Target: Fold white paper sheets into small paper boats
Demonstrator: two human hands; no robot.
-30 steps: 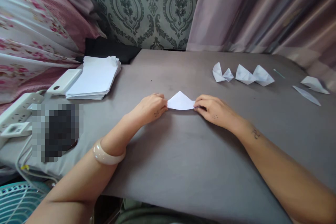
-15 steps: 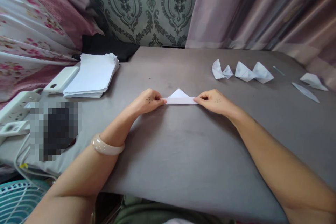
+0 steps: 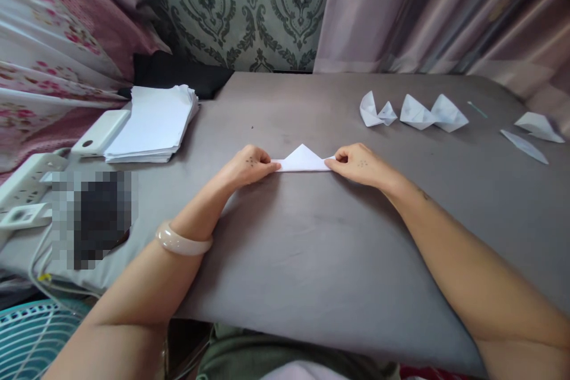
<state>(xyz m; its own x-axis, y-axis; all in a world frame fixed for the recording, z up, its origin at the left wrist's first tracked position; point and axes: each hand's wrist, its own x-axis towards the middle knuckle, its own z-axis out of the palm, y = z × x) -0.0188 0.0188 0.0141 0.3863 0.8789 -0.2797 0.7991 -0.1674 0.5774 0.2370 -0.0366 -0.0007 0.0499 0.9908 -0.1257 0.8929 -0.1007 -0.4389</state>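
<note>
A folded sheet of white paper (image 3: 303, 160) lies between my hands, with a triangular peak at its middle and a narrow strip running out to each side. My left hand (image 3: 253, 165) pinches the strip's left end, thumb on the near face. At the right end, my right hand (image 3: 356, 165) pinches the paper in the same way. Both hands are closed, and the fingers behind the paper are partly hidden. A pale bangle (image 3: 182, 241) circles my left forearm.
Several folded white paper shapes (image 3: 416, 111) stand at the back right, with more folded paper (image 3: 538, 126) at the far right. A stack of white sheets (image 3: 149, 124) lies on the left, near a power strip (image 3: 31, 181). A fan (image 3: 38, 338) stands below the table's left edge.
The front strip that crossed the base of the triangle no longer shows as a separate band; the triangle's face now reaches the lower edge. Both hands keep their pinch. The view has shifted slightly.
</note>
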